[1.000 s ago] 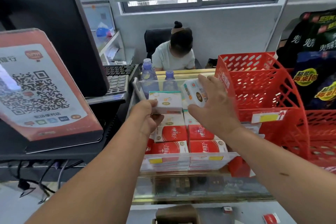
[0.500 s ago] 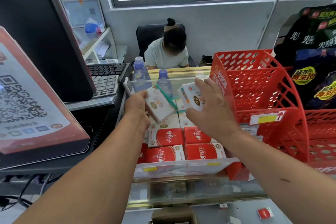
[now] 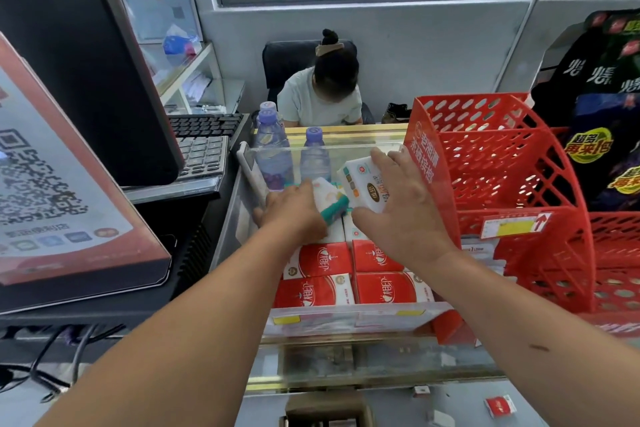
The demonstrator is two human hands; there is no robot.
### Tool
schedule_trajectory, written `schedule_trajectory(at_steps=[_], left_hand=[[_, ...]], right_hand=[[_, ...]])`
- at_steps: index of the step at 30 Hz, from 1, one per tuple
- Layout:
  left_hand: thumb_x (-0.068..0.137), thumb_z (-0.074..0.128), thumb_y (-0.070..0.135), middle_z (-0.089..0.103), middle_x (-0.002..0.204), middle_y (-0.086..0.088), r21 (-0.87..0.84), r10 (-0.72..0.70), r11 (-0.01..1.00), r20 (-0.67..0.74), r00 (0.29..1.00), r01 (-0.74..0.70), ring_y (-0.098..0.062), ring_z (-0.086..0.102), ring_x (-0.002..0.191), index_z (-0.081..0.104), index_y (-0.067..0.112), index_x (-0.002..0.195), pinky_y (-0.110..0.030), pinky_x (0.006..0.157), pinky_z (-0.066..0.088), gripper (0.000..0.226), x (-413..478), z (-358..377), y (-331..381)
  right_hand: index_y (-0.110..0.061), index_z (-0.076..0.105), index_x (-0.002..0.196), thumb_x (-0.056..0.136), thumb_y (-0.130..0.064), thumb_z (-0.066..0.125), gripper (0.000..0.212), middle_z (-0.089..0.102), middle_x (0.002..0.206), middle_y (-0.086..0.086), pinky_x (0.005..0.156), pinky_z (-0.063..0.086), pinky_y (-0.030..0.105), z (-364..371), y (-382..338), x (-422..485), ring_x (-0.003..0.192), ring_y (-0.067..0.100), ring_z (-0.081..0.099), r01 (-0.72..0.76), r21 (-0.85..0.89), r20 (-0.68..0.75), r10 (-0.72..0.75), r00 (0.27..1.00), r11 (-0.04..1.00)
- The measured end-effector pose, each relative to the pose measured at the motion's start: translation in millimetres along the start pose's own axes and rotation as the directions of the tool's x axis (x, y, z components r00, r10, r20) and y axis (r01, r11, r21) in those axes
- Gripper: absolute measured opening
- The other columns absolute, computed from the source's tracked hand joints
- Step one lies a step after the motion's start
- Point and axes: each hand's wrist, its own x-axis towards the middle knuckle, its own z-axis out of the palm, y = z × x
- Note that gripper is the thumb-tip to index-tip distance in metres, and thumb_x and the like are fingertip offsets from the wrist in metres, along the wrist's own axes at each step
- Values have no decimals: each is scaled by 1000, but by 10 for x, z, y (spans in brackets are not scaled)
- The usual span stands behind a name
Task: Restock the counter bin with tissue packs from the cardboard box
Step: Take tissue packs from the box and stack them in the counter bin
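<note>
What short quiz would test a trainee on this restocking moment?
1. True or false: the right hand holds a white tissue pack above the clear bin.
2. What stands just behind the bin's far wall? A water bottles B paint cans C flower pots
3. Fill in: the left hand grips a teal-edged pack; the nearest packs in the bin are coloured ____.
Key: 1 true; 2 A; 3 red.
</note>
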Motion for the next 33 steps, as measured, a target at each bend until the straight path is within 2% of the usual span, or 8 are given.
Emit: schedule_trajectory(at_steps=[4, 7, 9, 14, 17, 24, 28, 33], left_hand=[[87, 58, 15, 3, 168, 0, 62, 39, 997, -49, 998, -36, -35, -10, 154, 22, 39, 156, -71, 117, 2, 82, -17, -33, -36], [87, 67, 30, 25, 159, -2, 71, 80, 995, -101, 992, -73, -33, 12, 150, 36, 39, 150, -67, 114, 19, 71, 15, 10, -64], [86, 71, 41, 42, 144, 0, 111, 119, 988, -111, 987, -106, -30, 29, 141, 47, 38, 142, -59, 108, 33, 61, 56, 31, -62], [91, 60, 24, 53, 128, -3, 177, 128, 980, -222, 967, -89, -30, 43, 128, 60, 30, 123, -49, 96, 44, 33, 212, 2, -85], [92, 54, 15, 59, 126, -5, 163, 169, 978, -265, 949, -128, -31, 51, 121, 62, 24, 126, -43, 97, 46, 36, 305, -6, -116], [93, 64, 15, 50, 145, -10, -43, 115, 990, -278, 954, -132, -29, 43, 136, 47, 21, 148, -39, 108, 38, 58, 268, -63, -133], [85, 49, -2, 53, 145, -10, -280, 47, 948, -352, 935, -153, -29, 48, 133, 50, 17, 147, -39, 106, 44, 65, 66, -188, -105], [83, 43, -4, 58, 141, -13, -517, -78, 850, -308, 948, -98, -34, 54, 125, 55, 17, 143, -45, 98, 52, 66, -46, -244, -165]], right_hand=[[-27, 30, 152, 79, -24, 75, 85, 30, 146, -9, 91, 38, 15, 7, 35, 9, 126, 0, 27, -7, 0, 31, 7, 1000, 1000], [-26, 30, 152, 81, -25, 73, 84, 31, 148, -9, 78, 23, -1, 7, 48, 28, 130, 0, 14, -5, -42, 64, 7, 998, 999], [-26, 31, 152, 80, -25, 73, 83, 33, 146, -9, 75, 26, -2, 12, 53, 55, 130, 0, 16, -10, -44, 67, 13, 998, 999], [-27, 32, 151, 76, -25, 73, 86, 35, 145, -8, 95, 44, 26, 36, 59, 149, 130, 12, 36, -10, -76, 108, 19, 994, 997], [-32, 25, 152, 76, -27, 71, 89, 32, 148, -7, 99, 50, 38, 46, 70, 194, 134, 16, 38, -11, -132, 192, 36, 981, 991], [-38, 15, 155, 77, -28, 73, 97, 35, 148, -7, 100, 48, 37, 57, 100, 239, 133, 17, 40, -27, -197, 330, 92, 939, 980], [-39, 7, 156, 79, -20, 70, 102, 29, 157, -9, 101, 42, 32, 19, 52, 267, 138, 18, 38, -12, -253, 430, 124, 894, 967], [-34, 10, 157, 82, 1, 61, 98, 19, 163, -6, 119, 21, 31, -26, -32, 326, 151, 15, 13, 15, -248, 490, 112, 864, 969]])
